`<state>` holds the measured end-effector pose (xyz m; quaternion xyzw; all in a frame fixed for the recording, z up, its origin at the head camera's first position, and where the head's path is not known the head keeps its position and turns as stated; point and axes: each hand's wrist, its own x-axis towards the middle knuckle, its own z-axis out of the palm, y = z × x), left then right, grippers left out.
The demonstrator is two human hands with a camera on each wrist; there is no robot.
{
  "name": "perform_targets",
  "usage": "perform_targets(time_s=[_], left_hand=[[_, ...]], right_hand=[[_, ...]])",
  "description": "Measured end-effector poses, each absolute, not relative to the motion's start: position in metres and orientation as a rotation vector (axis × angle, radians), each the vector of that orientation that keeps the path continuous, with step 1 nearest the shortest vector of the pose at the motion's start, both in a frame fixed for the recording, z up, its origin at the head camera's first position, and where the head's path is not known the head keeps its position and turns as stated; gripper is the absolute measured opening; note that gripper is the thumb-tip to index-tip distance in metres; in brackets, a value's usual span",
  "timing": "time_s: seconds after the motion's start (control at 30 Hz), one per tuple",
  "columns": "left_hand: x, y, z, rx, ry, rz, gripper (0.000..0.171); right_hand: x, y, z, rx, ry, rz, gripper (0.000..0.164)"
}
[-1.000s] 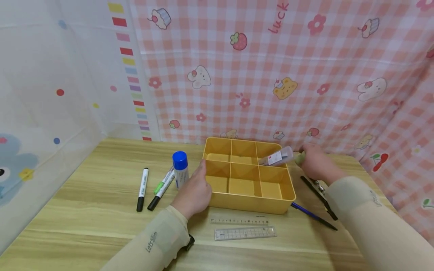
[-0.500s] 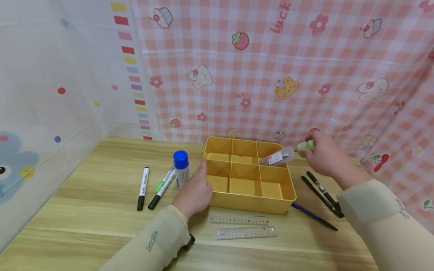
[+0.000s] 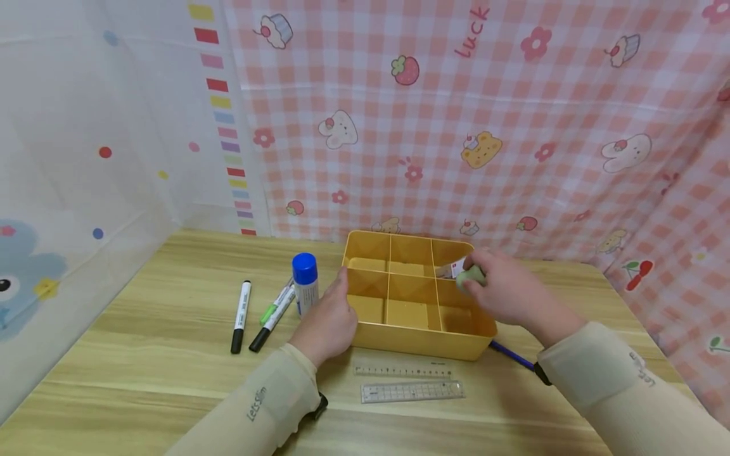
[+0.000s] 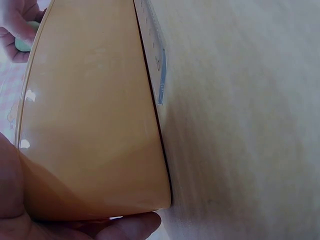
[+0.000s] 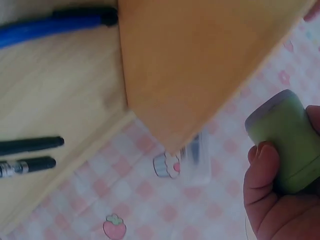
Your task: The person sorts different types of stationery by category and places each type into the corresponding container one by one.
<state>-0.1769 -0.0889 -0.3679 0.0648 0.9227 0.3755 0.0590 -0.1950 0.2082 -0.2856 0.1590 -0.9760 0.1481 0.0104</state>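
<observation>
A yellow box [image 3: 419, 343] with several compartments stands on the table. At its left end my left hand [image 3: 326, 320] grips the corner, with fingers against the outer wall in the left wrist view. My right hand [image 3: 513, 294] pinches a small green rounded block with a grey end [image 5: 287, 142] above the box's right side. Under that hand, a clear plastic case with a white label [image 3: 457, 268] leans in the back right compartment, partly hidden. The case's end [image 5: 200, 162] sticks out past the box in the right wrist view.
Left of the box stand a blue-capped glue stick [image 3: 305, 282] and several markers [image 3: 242, 313] lying flat. Two clear rulers [image 3: 413, 392] lie in front. A blue pen [image 3: 512, 353] and two dark pens [image 5: 30, 145] lie to the right. A checked cloth [image 3: 445, 107] hangs behind.
My right hand has lifted the green block from the table at the right and carried it left over the box. My left hand has stayed on the box.
</observation>
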Motion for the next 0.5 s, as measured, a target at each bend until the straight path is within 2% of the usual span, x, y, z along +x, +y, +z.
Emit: perform_targets(time_s=[0.5], left_hand=[[-0.178, -0.090, -0.370, 0.205, 2.809, 1.118, 0.068]], right_hand=[[-0.198, 0.194, -0.317, 0.714, -3.108, 0.285, 0.010]])
